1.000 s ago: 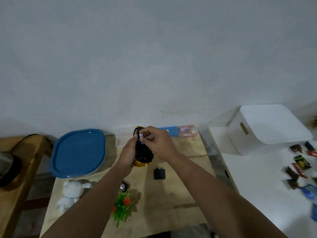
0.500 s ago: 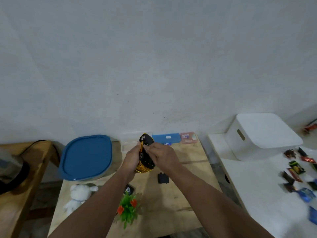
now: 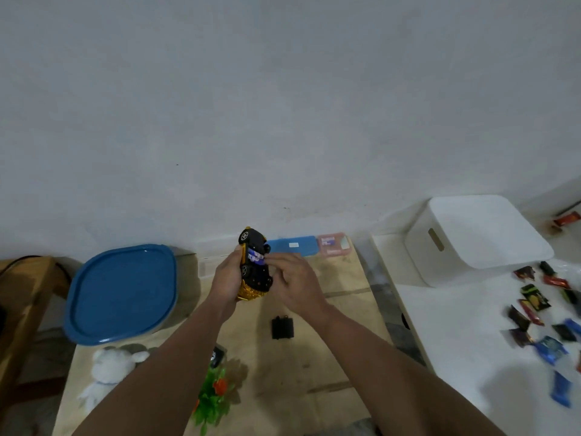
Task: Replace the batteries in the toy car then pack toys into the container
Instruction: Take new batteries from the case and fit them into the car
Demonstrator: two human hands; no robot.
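I hold a gold and black toy car upended, underside towards me, over the wooden table. My left hand grips its left side. My right hand rests on its right side, fingertips on the purple and white batteries in the open compartment. The black battery cover lies on the table below my right wrist. The container with a blue lid stands at the table's left, lid on. A white plush bunny and a green plastic plant with red flowers lie near the front.
A blue case and a pink case lie at the table's back edge. A small black item peeks out beside my left forearm. On the white surface to the right stand a white lidded box and several scattered wrappers.
The car has tipped so its underside and batteries face me. My right fingers moved from pinching a battery at the car's top to pressing on the batteries in the compartment.
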